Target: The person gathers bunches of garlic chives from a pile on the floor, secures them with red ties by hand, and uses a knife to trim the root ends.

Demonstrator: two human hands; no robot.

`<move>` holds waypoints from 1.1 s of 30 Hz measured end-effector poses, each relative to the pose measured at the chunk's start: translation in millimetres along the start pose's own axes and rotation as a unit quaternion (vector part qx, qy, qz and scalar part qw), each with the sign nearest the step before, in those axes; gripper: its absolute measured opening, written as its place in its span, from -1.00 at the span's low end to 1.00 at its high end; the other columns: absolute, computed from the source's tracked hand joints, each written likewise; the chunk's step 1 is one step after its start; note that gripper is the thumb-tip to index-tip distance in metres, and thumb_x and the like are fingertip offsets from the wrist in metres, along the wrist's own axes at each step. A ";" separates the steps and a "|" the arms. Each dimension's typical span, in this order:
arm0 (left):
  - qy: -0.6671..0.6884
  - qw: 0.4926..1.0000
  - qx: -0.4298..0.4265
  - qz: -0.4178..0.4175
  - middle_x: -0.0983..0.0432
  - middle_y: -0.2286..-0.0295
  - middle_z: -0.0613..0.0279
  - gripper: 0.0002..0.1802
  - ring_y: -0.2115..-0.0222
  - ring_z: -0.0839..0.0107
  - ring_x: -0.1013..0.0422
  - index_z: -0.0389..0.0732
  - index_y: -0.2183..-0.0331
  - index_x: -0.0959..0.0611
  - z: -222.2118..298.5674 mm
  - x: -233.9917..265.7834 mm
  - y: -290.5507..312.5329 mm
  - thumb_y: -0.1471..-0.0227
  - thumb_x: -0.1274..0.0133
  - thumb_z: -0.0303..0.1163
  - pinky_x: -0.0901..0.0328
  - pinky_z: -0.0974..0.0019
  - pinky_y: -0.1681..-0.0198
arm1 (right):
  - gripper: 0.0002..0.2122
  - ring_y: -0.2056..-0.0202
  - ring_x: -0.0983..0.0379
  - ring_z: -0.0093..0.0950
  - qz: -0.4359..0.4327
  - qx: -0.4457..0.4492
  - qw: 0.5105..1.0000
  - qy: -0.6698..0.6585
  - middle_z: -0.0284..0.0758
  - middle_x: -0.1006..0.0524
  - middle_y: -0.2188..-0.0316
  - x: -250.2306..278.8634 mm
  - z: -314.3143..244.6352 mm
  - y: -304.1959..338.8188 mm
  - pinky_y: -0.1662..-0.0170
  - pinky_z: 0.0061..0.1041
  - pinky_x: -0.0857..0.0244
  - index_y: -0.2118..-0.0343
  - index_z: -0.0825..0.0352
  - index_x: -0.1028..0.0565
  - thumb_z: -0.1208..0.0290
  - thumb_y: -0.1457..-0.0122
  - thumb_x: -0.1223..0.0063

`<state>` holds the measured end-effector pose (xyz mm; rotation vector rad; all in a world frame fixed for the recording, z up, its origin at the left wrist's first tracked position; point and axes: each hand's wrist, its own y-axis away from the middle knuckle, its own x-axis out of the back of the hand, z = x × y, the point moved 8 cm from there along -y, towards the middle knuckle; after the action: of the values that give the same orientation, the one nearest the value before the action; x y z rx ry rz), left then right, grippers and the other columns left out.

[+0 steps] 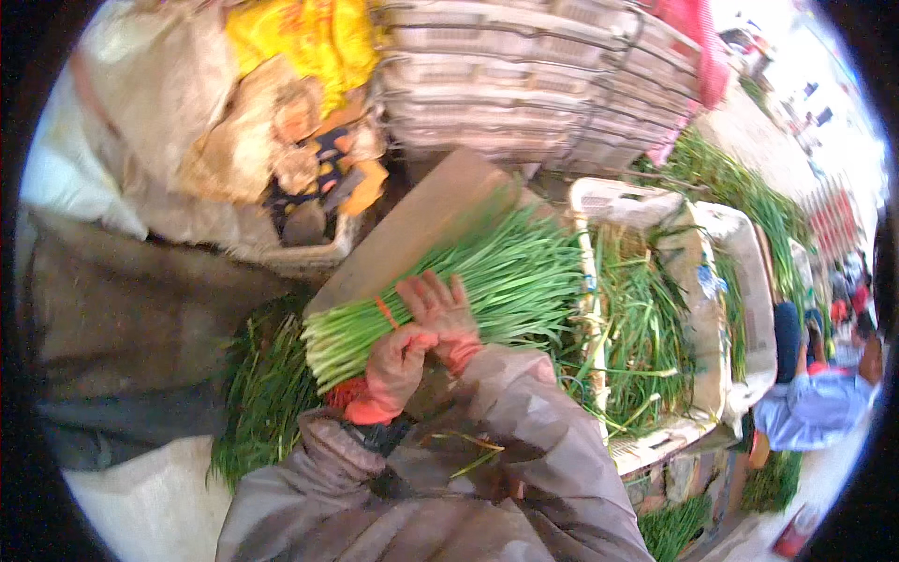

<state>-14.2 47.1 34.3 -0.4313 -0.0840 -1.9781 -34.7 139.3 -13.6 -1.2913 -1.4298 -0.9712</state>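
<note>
A thick bundle of long green garlic chives (510, 272) lies on a board (426, 211) in front of me, pale stem ends to the left and leaf tips to the right. An orange band (385, 313) crosses it near the stems. My right hand (442, 314), in a pinkish glove, rests on the bundle just right of the band with its fingers spread. Nearer to me, my left hand (391, 370), gloved alike, is closed with curled fingers against the right hand; what it holds, if anything, is hidden. Red strands (346, 391) show beside the left hand.
A white crate (592, 309) of loose greens stands at the right, with another crate (749, 300) beyond. Stacked pale crates (506, 84) rise behind the board. Further greens (267, 375) hang at the left. A person (815, 403) is at far right.
</note>
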 end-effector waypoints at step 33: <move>-0.282 0.956 -0.071 -0.025 -0.24 0.00 0.00 -0.31 -0.11 0.09 -0.08 -0.25 -0.02 -0.34 6.8 55.4 50.3 0.19 -0.16 -0.30 0.08 -0.02 -0.17 | -0.68 0.66 -0.22 -0.60 -0.187 -0.136 0.797 -0.558 -0.43 -0.37 0.72 -10.0 -37.0 82.6 0.59 -0.55 -0.13 0.55 0.37 -0.46 0.24 -0.21 0.14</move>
<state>11.6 -21.1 52.6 -1.0902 -0.3154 -1.8609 52.1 111.9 -17.4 -1.9985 -2.5903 -0.6355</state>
